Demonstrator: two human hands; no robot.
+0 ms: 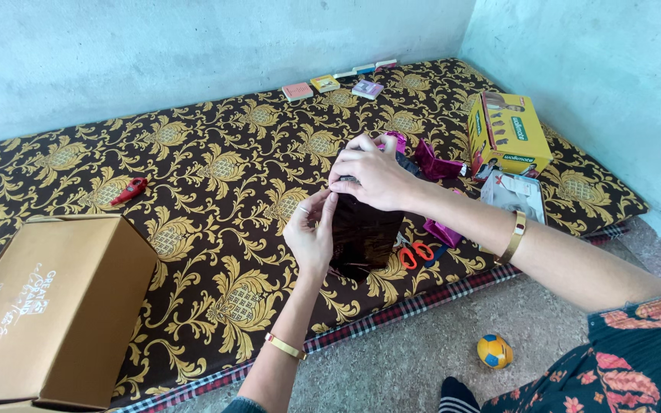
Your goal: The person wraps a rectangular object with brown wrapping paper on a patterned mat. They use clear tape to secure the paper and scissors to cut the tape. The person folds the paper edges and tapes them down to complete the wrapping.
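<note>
Both hands work on a dark, shiny wrapped package [365,229] standing upright near the mattress's [216,191] near edge. The right hand [376,174] lies over its top, grip pressed onto the wrap. The left hand [311,229] pinches the wrap's left edge between thumb and fingers. Orange-handled scissors [416,252] lie just right of it, a yellow box [508,136] farther right, a brown cardboard box [47,306] at near left.

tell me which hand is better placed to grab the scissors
Right, probably. The orange-handled scissors lie just right of the dark wrapped box, beneath the right forearm. The right hand presses the box top; the left hand pinches its far-side edge.
</note>
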